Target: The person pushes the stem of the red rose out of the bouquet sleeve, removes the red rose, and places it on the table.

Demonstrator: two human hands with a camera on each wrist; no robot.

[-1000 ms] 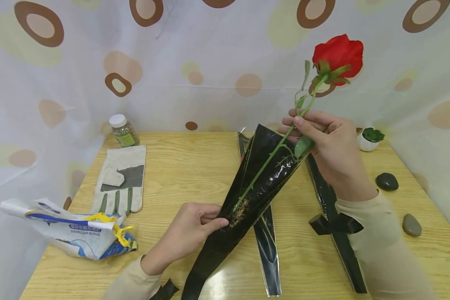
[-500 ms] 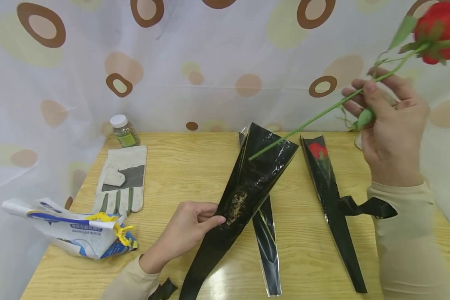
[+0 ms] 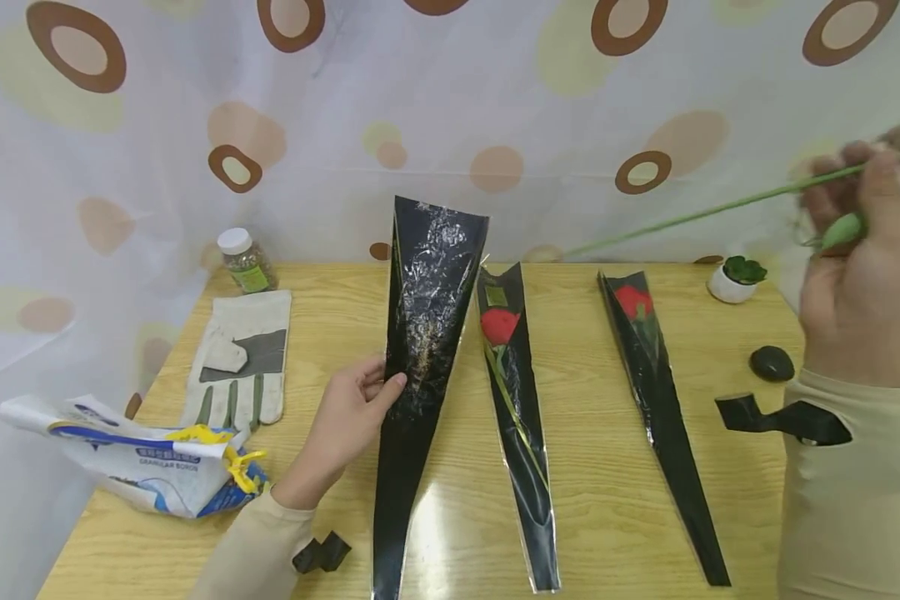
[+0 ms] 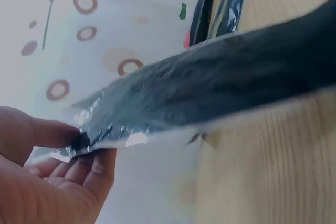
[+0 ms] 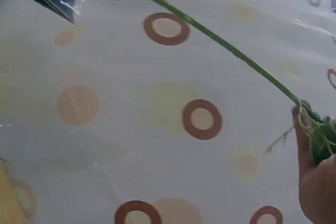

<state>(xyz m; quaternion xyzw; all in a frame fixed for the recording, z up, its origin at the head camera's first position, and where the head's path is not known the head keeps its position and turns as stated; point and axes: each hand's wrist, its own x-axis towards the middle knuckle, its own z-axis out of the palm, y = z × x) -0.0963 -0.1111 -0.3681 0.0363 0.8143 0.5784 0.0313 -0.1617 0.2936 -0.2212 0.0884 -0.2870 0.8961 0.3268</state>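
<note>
My left hand (image 3: 348,421) pinches the left edge of a tapered black flower sleeve (image 3: 438,267), wide end up, with a glossy front and gold specks. In the left wrist view, the thumb and fingers clasp the edge of the sleeve (image 4: 173,95). At the far right of the head view, my right hand (image 3: 873,242) holds a rose by its green stem (image 3: 720,205), raised and apart from the sleeve. Its bloom is outside the head view. The bare stem end points left, and leaves (image 5: 320,140) bunch at the fingers in the right wrist view.
Two black sleeves with red roses, a middle one (image 3: 521,417) and a right one (image 3: 671,433), lie on the wooden table (image 3: 330,300). Left are a jar (image 3: 247,262), a work glove (image 3: 240,358) and a bag (image 3: 172,475). Right are a potted succulent (image 3: 737,279) and a dark stone (image 3: 772,363).
My right hand has drawn the rose up and right, out of the sleeve's front. My left hand has shifted left and turned the sleeve more upright, uncovering the middle wrapped rose.
</note>
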